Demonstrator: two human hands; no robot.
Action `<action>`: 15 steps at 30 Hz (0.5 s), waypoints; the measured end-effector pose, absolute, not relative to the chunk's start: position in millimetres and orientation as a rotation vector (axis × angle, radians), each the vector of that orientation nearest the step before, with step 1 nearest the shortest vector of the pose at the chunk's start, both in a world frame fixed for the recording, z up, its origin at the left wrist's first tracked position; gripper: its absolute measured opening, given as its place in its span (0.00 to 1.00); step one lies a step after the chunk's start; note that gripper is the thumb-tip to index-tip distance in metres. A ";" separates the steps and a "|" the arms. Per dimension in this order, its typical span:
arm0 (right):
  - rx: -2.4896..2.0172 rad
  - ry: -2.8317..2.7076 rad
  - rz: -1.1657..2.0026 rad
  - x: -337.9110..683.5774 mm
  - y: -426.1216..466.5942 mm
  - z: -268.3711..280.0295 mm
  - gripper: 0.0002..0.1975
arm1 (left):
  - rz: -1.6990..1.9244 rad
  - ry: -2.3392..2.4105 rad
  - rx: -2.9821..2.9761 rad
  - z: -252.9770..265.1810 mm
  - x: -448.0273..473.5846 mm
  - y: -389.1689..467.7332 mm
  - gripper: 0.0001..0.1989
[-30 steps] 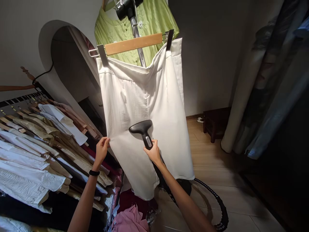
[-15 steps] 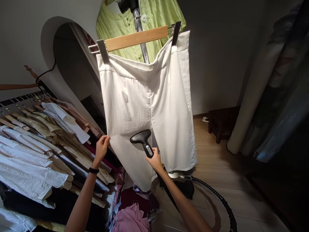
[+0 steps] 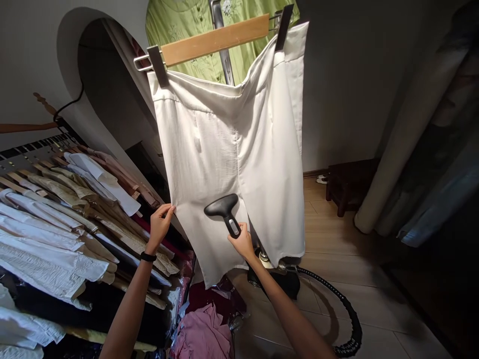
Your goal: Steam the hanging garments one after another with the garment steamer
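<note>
White trousers [image 3: 269,159] hang by two dark clips from a wooden hanger [image 3: 217,41]. At their left edge, my left hand [image 3: 160,225] pinches the fabric between thumb and fingers. My right hand [image 3: 242,242] is wrapped round the handle of a black garment steamer head [image 3: 222,207]. The steamer head lies over the left trouser leg, at about the height of my left hand; whether its face touches the cloth is hidden. Behind the hanger hangs a green embroidered top [image 3: 175,30] on a metal pole [image 3: 226,65].
A rack of clothes [image 3: 71,219] fills the left side, beside an arched mirror [image 3: 108,85]. Pink clothing [image 3: 204,331] lies piled on the floor below. A black steamer hose [image 3: 344,304] curves across the floor at right. A dark wooden stool [image 3: 346,184] and curtains [image 3: 389,164] stand farther right.
The trousers' right side has swung up and to the right in view. Both hands have shifted slightly up and right, the left still pinching the edge, the right still holding the steamer head.
</note>
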State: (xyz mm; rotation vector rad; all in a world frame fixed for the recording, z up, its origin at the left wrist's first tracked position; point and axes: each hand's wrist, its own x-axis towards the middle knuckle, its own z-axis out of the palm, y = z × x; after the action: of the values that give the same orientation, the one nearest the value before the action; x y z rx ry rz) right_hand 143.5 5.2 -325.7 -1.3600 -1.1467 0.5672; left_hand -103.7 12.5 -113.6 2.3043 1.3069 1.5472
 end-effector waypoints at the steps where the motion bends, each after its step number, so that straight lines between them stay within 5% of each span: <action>1: -1.387 -1.153 0.593 141.1 5.3 -341.5 0.23 | 1.537 1.314 2.321 -112.5 -102.8 11.5 0.12; 8: -1.527 -1.138 0.686 136.8 -19.0 -413.9 0.21 | 1.442 1.324 2.454 -109.0 -99.4 13.4 0.13; 15: -1.359 -1.114 0.612 149.2 -72.6 -344.7 0.22 | 1.415 1.336 2.287 -122.5 -96.3 23.0 0.13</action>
State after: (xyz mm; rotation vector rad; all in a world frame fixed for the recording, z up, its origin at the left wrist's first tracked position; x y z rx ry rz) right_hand 149.2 -72.6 -344.7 -1.3592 -1.1141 0.6123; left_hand -96.3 23.0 -122.5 2.2871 1.3359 1.4155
